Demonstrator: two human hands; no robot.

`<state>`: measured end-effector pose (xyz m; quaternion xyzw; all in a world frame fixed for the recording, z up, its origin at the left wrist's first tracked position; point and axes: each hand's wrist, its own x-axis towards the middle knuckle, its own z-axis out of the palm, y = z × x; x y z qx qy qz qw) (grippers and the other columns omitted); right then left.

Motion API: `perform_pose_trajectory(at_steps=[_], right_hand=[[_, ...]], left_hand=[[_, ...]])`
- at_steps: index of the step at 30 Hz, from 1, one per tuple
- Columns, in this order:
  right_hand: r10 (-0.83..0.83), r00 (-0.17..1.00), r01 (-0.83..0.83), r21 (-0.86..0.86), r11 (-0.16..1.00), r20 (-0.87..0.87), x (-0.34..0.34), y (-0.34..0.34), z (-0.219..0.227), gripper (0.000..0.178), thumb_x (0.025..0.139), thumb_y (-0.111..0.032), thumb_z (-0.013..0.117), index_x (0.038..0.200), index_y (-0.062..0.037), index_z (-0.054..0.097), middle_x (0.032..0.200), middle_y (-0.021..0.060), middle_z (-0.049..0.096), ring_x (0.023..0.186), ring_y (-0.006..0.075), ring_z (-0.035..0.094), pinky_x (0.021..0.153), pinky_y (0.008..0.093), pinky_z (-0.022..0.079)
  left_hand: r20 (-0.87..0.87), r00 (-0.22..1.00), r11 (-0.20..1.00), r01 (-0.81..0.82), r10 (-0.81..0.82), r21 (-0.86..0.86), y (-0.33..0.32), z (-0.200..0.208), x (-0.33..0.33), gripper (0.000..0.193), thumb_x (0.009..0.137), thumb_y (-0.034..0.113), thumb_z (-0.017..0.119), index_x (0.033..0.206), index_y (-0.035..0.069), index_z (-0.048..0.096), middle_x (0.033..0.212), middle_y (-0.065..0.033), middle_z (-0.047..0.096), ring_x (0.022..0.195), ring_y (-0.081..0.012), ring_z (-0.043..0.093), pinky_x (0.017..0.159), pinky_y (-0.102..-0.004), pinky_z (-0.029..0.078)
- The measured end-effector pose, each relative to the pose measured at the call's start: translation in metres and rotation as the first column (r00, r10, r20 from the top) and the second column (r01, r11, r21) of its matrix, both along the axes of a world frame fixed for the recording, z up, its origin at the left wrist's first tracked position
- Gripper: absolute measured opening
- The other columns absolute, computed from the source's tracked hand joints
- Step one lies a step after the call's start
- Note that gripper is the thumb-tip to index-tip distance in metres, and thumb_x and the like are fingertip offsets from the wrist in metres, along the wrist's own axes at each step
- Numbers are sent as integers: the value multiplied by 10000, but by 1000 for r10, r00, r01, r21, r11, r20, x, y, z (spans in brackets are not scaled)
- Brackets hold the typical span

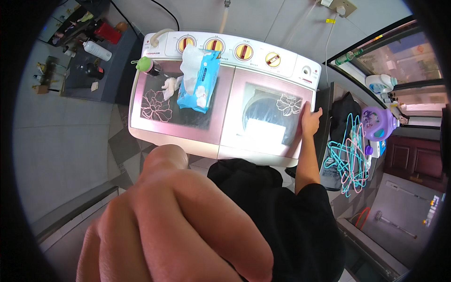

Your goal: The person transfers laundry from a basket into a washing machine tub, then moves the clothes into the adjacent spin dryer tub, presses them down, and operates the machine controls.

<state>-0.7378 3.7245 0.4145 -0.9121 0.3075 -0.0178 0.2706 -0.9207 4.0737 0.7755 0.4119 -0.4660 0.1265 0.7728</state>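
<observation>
Very near the camera, my left hand fills the lower left, its fingers stretched out side by side and its fingertips cut off; no object shows in it. At the right edge of a twin-tub washing machine, my right hand has its thumb against the edge of the right lid. Its forefinger points outward and the other fingers are hidden. The right lid is down and reflects bright light. On the left lid lie a blue tissue pack, a crumpled white tissue and a green-capped bottle.
Beside the machine on the right are tangled blue and pink hangers, a black cloth and a purple detergent jug. A dark counter at the left carries a white spray can. Knobs line the machine's back panel.
</observation>
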Motion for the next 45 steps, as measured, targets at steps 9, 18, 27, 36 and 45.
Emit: perform_pose_trajectory(at_steps=[9, 18, 27, 36, 45], right_hand=[[55, 995, -55, -1, 998, -82, 17, -25, -9, 825, 931, -725, 404, 1343, -37, 597, 1313, 261, 606, 1226, 430, 568, 1029, 511, 442], [55, 998, -54, 32, 998, -33, 11, -26, -10, 779, 924, -707, 437, 1309, -58, 631, 1282, 247, 624, 1210, 432, 573, 1012, 523, 452], [67, 998, -67, 59, 996, 2, 7, -25, -11, 790, 920, -711, 436, 1322, -58, 627, 1287, 245, 623, 1229, 426, 561, 1032, 516, 438], [171, 981, -122, 393, 911, -93, 31, -44, -36, 1011, 836, -791, 509, 1461, 3, 478, 1429, 277, 535, 1356, 410, 492, 1136, 442, 354], [125, 988, -72, 431, 899, -96, 18, -51, -35, 1076, 793, -803, 565, 1436, 55, 478, 1397, 286, 559, 1339, 399, 514, 1129, 424, 361]], left_hand=[[31, 997, 997, -75, 75, -18, -38, 6, -12, 135, 950, 72, 662, 1082, 44, 659, 1029, -130, 671, 981, -258, 679, 802, -370, 633], [-165, 955, 968, -251, 247, -8, -89, 38, -27, 64, 909, 95, 729, 912, 85, 666, 971, -54, 738, 898, -177, 683, 819, -267, 596], [66, 955, 935, -268, 290, -233, -105, 20, -17, 81, 919, 55, 699, 997, 70, 681, 1012, -69, 741, 930, -207, 692, 867, -281, 595], [300, 713, 638, -702, 634, 317, -41, -55, -3, 252, 923, 243, 698, 1025, 19, 642, 958, -100, 701, 914, -213, 671, 757, -341, 540], [464, -346, -579, -496, 815, 647, 101, -337, -38, 465, 900, 131, 698, 1324, -11, 571, 1350, -204, 594, 1241, -358, 566, 1073, -499, 403]])
